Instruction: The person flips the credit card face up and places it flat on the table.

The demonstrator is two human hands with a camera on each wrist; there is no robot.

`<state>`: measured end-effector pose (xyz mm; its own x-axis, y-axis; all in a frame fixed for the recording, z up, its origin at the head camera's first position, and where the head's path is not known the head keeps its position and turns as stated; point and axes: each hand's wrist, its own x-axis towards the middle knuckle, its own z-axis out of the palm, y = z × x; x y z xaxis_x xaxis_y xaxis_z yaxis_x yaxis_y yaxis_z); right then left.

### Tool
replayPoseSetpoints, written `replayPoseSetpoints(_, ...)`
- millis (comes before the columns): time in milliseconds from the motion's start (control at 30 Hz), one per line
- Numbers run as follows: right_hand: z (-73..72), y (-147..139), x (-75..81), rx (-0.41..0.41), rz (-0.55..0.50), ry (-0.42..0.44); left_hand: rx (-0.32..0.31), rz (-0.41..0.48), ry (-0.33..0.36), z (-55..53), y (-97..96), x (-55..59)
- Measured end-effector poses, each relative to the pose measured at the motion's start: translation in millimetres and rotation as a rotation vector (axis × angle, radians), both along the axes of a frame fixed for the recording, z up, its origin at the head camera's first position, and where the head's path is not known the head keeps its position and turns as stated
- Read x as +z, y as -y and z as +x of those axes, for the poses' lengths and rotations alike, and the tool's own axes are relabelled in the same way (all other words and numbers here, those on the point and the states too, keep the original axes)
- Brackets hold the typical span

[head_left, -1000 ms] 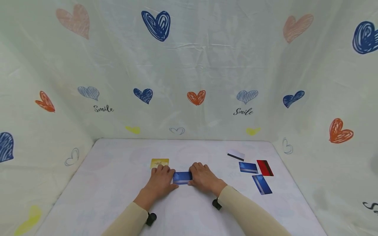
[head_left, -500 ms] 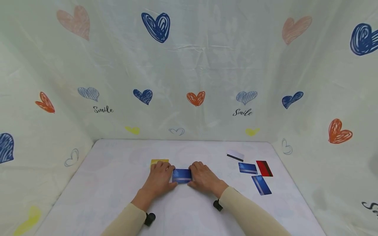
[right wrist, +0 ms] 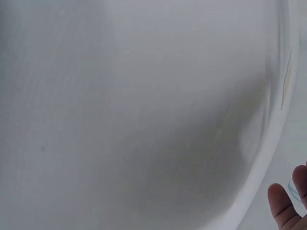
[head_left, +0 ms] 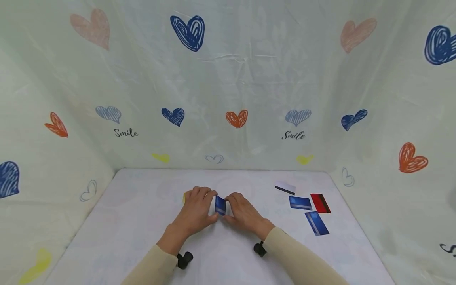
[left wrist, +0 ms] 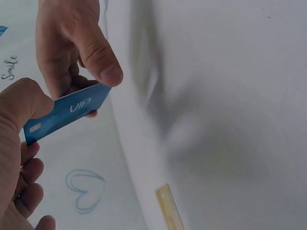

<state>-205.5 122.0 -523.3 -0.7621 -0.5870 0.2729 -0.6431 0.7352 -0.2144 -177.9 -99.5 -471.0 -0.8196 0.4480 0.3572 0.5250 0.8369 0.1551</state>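
Observation:
A blue bank card (head_left: 220, 205) is tilted up between my two hands in the head view. In the left wrist view, its face with a chip and "VIP" lettering shows. My left hand (head_left: 195, 209) grips one end, thumb on one edge and fingers at the opposite one. At the other end, my right hand (head_left: 246, 213) pinches the card with thumb and fingertips. Only some fingertips of the right hand show at the corner of the right wrist view. A yellow card (left wrist: 169, 208) lies on the table, mostly hidden behind the left hand in the head view.
To the right on the white table (head_left: 142, 221) lie a white card with a black stripe (head_left: 285, 187), a red card (head_left: 320, 203) and two blue cards, one (head_left: 300, 203) behind the other (head_left: 316, 223). A heart-printed curtain (head_left: 246, 71) surrounds the table.
The blue card has turned from face up to steeply tilted, looking narrower between the hands. The left hand has risen and shifted slightly right, covering more of the yellow card.

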Motion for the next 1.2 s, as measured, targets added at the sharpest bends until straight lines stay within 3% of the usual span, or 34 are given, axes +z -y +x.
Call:
replayPoseSetpoints(167,2.6,2.6,1.6,-0.013,-0.109,0.135,0.012,0.049,0.085,0.8,-3.3,4.5)
replayPoseSetpoints(333,6.3,4.9,3.5,-0.012,-0.217,0.252,0.048,0.081,0.184,-0.7,-3.0,0.7)
replayPoseSetpoints(500,7.3,6.6,5.8,0.016,-0.253,0.297,-0.006,0.124,0.226,-3.2,0.2,-6.2)
replayPoseSetpoints(667,7.3,6.6,8.5,0.036,-0.271,0.335,-0.061,0.138,0.215,-5.2,1.7,-9.7)
replayPoseSetpoints(967,6.1,2.6,9.1,0.051,-0.284,0.320,-0.051,0.152,0.243,-6.2,-1.7,-7.8)
replayPoseSetpoints(1100,6.6,-2.5,10.5,0.015,-0.260,0.292,0.018,0.107,0.202,-5.8,-3.9,-8.3)
replayPoseSetpoints(1200,6.7,-6.3,13.6,0.003,-0.210,0.201,0.094,0.024,0.170,-5.0,-4.6,-10.3)
